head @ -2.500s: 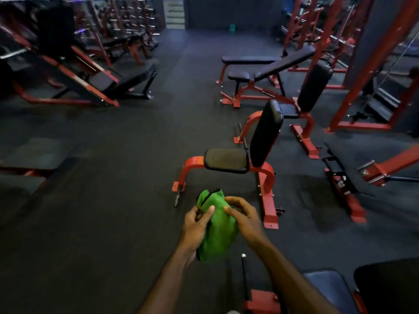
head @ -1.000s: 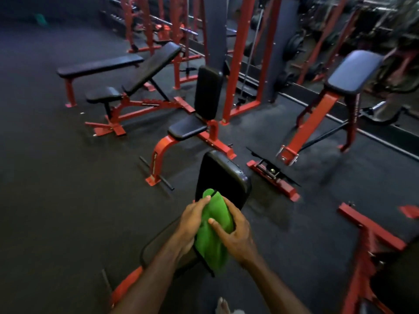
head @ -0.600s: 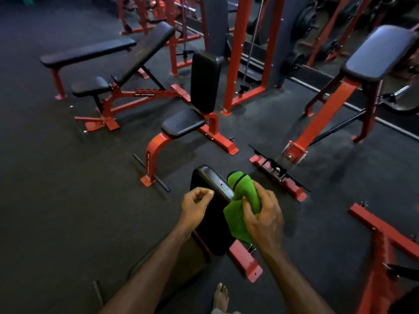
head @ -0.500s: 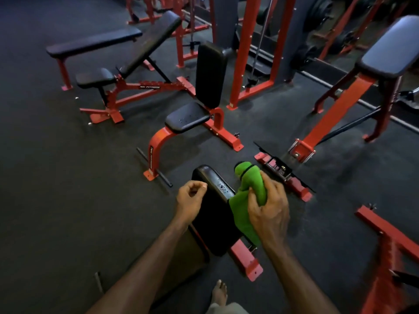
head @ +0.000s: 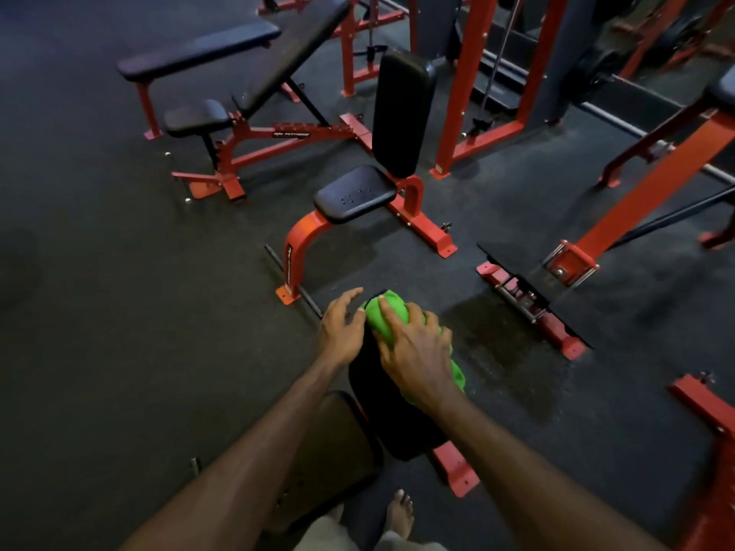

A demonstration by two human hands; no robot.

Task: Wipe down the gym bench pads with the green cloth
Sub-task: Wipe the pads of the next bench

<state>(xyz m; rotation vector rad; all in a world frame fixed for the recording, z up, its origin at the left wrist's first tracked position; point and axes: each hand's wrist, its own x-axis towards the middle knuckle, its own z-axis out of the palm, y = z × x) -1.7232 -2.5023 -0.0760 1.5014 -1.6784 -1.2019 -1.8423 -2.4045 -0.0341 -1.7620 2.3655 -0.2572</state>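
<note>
The dark floor [head: 119,312] carried red-framed gym gear: an incline bench [head: 278,61] and a flat bench [head: 199,49] far left, a seat bench [head: 382,153] in the middle. Nearest stood a black back pad [head: 391,415], upright. The right hand [head: 413,351] lay over the green cloth [head: 384,314] at the pad's top, fingers spread and bent over the cloth, pressing it to the pad. The left hand [head: 342,328] rested just beside it on the pad's left edge, fingers loose, holding nothing. A bare foot [head: 399,515] showed below.
</note>
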